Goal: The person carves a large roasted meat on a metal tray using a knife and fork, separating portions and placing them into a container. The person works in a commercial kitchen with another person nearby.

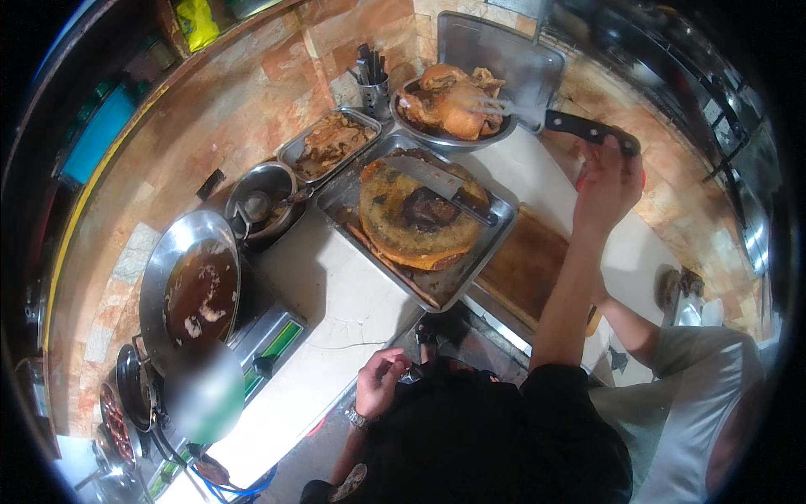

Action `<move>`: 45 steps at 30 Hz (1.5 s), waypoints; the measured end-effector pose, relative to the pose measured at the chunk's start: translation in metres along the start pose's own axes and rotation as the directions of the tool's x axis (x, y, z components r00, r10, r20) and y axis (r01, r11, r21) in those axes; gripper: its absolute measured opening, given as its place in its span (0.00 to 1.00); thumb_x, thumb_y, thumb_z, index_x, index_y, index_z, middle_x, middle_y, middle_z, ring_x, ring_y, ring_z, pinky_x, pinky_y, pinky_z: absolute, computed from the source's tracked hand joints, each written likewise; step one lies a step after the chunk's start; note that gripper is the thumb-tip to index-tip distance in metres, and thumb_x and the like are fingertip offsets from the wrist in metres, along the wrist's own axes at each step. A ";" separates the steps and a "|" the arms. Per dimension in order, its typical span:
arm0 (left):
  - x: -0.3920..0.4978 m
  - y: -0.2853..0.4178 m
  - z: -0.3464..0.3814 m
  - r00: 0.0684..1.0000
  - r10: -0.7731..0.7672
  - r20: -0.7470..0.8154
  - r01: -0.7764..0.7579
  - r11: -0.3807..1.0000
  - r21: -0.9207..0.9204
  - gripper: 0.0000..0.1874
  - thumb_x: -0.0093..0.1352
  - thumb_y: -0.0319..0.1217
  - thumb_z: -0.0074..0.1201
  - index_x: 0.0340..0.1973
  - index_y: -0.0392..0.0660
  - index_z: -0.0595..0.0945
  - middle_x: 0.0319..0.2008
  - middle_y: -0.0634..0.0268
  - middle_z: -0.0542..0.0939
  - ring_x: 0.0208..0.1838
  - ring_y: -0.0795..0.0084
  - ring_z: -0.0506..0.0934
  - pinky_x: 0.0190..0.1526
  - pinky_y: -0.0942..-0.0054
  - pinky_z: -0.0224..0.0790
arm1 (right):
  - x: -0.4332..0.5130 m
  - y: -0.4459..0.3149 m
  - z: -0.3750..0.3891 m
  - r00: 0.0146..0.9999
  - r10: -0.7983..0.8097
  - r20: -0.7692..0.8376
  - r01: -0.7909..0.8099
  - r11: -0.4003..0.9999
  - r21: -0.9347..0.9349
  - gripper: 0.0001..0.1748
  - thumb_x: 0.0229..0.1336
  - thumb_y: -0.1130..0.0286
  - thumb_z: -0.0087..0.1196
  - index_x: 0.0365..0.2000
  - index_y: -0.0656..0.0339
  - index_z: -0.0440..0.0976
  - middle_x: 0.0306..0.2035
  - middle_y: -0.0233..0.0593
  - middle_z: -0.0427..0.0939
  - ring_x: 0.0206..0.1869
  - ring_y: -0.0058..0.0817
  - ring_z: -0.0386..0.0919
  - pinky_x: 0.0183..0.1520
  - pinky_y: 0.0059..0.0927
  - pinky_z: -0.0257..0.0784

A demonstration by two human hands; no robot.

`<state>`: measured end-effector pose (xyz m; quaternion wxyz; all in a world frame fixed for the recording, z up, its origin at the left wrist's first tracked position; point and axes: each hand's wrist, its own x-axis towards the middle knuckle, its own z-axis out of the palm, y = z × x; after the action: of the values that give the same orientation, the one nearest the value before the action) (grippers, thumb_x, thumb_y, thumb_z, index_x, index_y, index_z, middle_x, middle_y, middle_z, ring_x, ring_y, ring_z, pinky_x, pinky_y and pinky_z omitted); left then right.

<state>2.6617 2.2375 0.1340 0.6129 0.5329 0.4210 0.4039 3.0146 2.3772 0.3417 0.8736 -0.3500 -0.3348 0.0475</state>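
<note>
My right hand [607,176] is raised at the right, closed around the black riveted handle of a carving fork [554,120]. The fork's blurred tines lie over a whole roasted bird [456,104] in a round metal bowl [453,143]; whether they touch it I cannot tell. My left hand [378,381], with a wristwatch, is held low near my body, its fingers curled; what they hold, if anything, is unclear. Between them, a metal tray [434,305] holds a round, stained chopping board [390,223], with a cleaver [428,176] lying flat across it.
A brown wooden board [529,258] lies right of the tray. A tray of cooked meat [327,145], a pot with a ladle [258,201], a wide pan of brown liquid [201,290] and a utensil holder [374,94] line the wall. Another person in a light shirt [686,390] stands close at right.
</note>
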 end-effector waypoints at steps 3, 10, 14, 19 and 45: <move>0.009 0.016 0.007 0.990 0.116 -0.079 -0.108 0.989 0.098 0.15 0.67 0.23 0.53 0.50 0.36 0.74 0.45 0.56 0.78 0.48 0.69 0.77 0.49 0.72 0.70 | -0.048 -0.004 0.000 0.935 -0.072 0.346 0.317 0.603 -0.732 0.07 0.58 0.68 0.58 0.32 0.62 0.75 0.23 0.29 0.76 0.25 0.16 0.73 0.27 0.26 0.66; 0.080 0.105 0.032 0.657 0.754 -0.025 -0.604 0.545 0.582 0.34 0.60 0.26 0.58 0.60 0.36 0.63 0.58 0.44 0.69 0.62 0.49 0.68 0.63 0.56 0.58 | -0.189 -0.025 0.034 0.441 -0.184 0.878 0.583 0.803 -0.125 0.19 0.46 0.74 0.56 0.43 0.64 0.75 0.38 0.39 0.78 0.35 0.32 0.77 0.38 0.29 0.76; 0.101 0.070 0.027 0.627 0.749 -0.213 -0.693 0.662 0.286 0.23 0.66 0.24 0.53 0.55 0.39 0.66 0.50 0.50 0.76 0.54 0.58 0.75 0.63 0.56 0.60 | -0.202 -0.021 0.035 0.344 -0.207 0.916 0.609 0.791 -0.050 0.18 0.46 0.66 0.60 0.38 0.65 0.78 0.42 0.38 0.77 0.41 0.32 0.74 0.45 0.33 0.72; 0.133 0.107 0.018 0.595 0.721 -0.355 -0.671 0.689 0.275 0.13 0.66 0.21 0.51 0.45 0.41 0.69 0.37 0.56 0.77 0.42 0.64 0.76 0.59 0.53 0.64 | -0.125 0.020 0.023 0.542 -0.003 0.840 0.451 0.845 -0.287 0.21 0.52 0.58 0.60 0.43 0.60 0.75 0.42 0.44 0.74 0.43 0.44 0.72 0.47 0.40 0.69; 0.454 0.282 0.161 0.729 0.683 0.044 -0.571 0.642 -0.512 0.25 0.68 0.48 0.36 0.11 0.48 0.63 0.10 0.72 0.60 0.14 0.75 0.58 0.19 0.73 0.44 | -0.100 0.091 -0.094 0.261 0.822 0.507 0.327 0.419 -0.847 0.25 0.51 0.57 0.58 0.42 0.66 0.67 0.37 0.53 0.76 0.38 0.52 0.78 0.39 0.49 0.74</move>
<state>2.9465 2.6457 0.3879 0.5868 0.5263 0.0236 0.6149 3.0090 2.3597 0.1779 0.1618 -0.6929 -0.6613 0.2377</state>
